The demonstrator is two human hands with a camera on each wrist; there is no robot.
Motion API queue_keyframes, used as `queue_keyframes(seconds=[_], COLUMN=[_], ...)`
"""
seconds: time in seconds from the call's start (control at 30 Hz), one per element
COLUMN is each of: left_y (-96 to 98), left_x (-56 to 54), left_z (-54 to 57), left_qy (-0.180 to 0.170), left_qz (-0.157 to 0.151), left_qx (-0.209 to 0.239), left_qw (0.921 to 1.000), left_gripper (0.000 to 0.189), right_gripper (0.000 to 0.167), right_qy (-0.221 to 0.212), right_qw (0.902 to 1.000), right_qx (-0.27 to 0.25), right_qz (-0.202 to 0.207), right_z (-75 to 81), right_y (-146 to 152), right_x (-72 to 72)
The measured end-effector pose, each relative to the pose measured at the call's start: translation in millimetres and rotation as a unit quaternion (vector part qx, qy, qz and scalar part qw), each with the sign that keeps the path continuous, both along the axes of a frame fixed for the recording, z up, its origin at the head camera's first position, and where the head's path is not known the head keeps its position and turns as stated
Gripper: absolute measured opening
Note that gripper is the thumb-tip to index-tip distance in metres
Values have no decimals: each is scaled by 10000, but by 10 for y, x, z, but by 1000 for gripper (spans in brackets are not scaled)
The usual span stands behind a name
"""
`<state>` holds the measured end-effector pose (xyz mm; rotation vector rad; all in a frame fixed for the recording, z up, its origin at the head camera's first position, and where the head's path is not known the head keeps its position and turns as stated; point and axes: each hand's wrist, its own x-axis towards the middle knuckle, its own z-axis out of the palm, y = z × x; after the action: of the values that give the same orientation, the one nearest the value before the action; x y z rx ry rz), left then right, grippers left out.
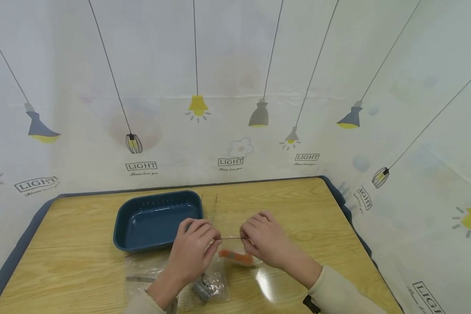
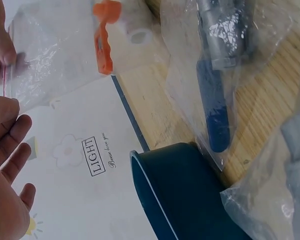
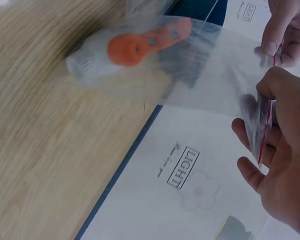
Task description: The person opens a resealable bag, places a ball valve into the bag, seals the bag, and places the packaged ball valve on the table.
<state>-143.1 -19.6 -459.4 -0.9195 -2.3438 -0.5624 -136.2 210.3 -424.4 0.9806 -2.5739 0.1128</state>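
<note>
A clear zip bag (image 3: 210,90) with a red line along its top edge hangs between the two hands. My left hand (image 1: 192,246) pinches one end of that edge, and my right hand (image 1: 266,240) pinches the other; the edge is stretched straight between them. Down in the bag lies a white, cylinder-like thing with an orange part (image 3: 127,50), its kind unclear. In the head view this orange part (image 1: 237,257) shows just below the hands, close over the table.
A dark blue tray (image 1: 157,226) stands behind my left hand on the wood-grain table (image 1: 290,205). Near the front lie more clear bags; one holds a blue-handled thing (image 2: 215,115) and a grey cylindrical piece (image 2: 222,47). A lamp-printed sheet (image 1: 227,139) rises behind the table.
</note>
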Motion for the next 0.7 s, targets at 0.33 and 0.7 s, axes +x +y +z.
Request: queue_keyframes(seconds=[0.33,0.7], left_y=[-56,-81], left_x=[-28,-37], left_z=[-13,-19], left_qy=[-45,-243], left_qz=[78,234], left_qx=[-55,-78], left_qw=[9999,9994], left_gripper=[7,6], right_gripper=[12,15], right_qy=[-58,-307], right_qw=[9994,9986], right_qx=[114,-24], right_qz=[-327,-429], right_z=[5,1], right_y=[298,429], right_x=[55,58])
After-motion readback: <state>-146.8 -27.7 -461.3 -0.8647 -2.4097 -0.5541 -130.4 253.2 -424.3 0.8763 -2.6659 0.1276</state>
